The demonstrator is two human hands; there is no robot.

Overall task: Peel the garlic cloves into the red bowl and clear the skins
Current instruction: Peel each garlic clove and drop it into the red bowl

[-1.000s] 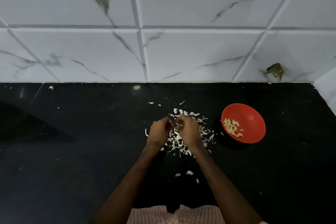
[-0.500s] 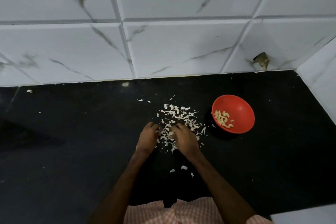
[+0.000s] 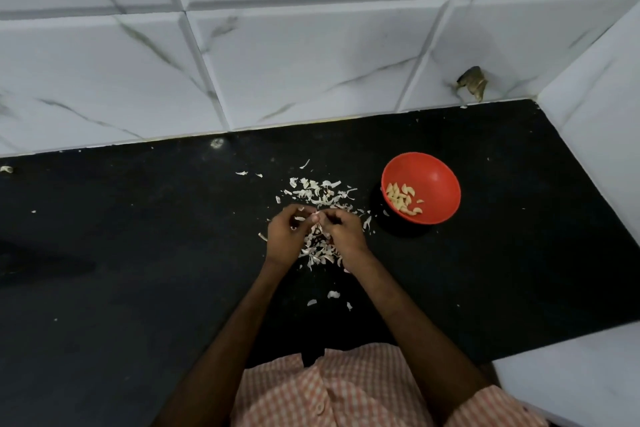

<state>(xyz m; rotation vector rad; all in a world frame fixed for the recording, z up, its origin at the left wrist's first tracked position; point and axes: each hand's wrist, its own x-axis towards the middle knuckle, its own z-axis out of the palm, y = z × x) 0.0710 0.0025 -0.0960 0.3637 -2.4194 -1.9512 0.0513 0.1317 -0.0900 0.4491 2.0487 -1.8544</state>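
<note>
The left hand (image 3: 284, 235) and right hand (image 3: 346, 236), sunk in the skins (image 3: 318, 192) on the bench (image 3: 138, 253) half a second ago, are now raised together and pinched on a pale clove (image 3: 315, 217). Another peel is judged begun, near the red bowl (image 3: 441, 172).

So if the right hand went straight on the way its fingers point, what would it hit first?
Probably the garlic clove pinched between both hands, then the left hand, which the right hand points straight at. They seem level, though depth is unclear.
</note>
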